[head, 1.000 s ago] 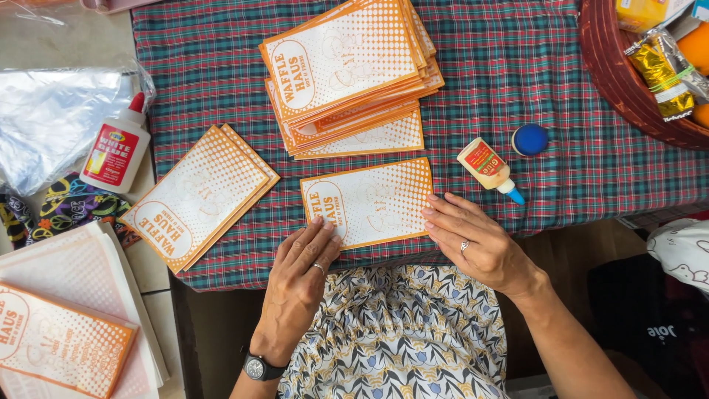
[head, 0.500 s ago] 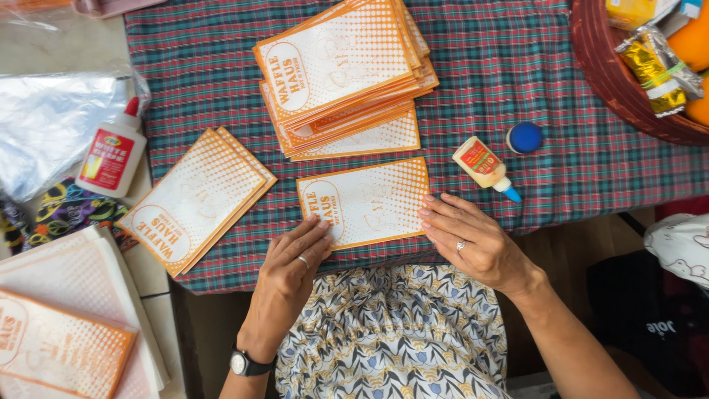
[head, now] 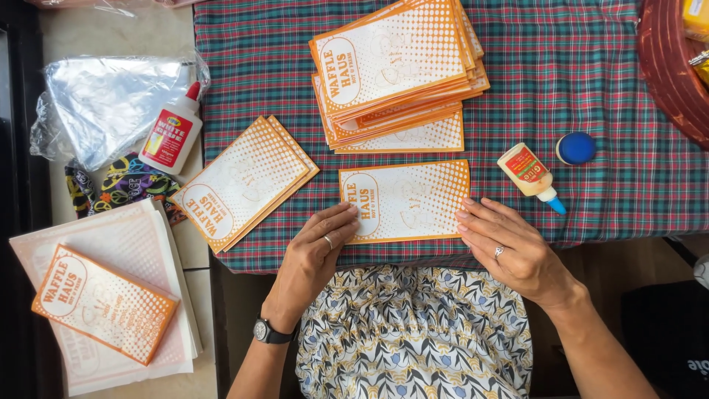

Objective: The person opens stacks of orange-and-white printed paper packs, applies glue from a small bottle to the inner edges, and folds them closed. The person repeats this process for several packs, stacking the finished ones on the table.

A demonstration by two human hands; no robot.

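An orange-and-white printed paper bag (head: pixel 405 201) lies flat on the plaid tablecloth (head: pixel 605 89) at the near edge. My left hand (head: pixel 319 251) presses its fingertips on the bag's left end. My right hand (head: pixel 509 244) rests with spread fingers against the bag's right end. Neither hand grips anything. A taller pile of the same bags (head: pixel 395 70) sits just beyond it. A smaller pile (head: pixel 247 181) lies angled to the left. A small glue bottle with a blue tip (head: pixel 530 176) lies on its side to the right, its blue cap (head: pixel 576 148) beside it.
A white glue bottle with a red cap (head: pixel 172 133) leans by a clear plastic bag (head: pixel 103 103) at the left. Flat white sheets with one orange bag on top (head: pixel 103 303) lie at the lower left. A brown basket (head: pixel 672 66) stands at the upper right.
Both hands have stayed on the ends of the single bag, with the left fingers shifting slightly along its left end. Nothing else has moved.
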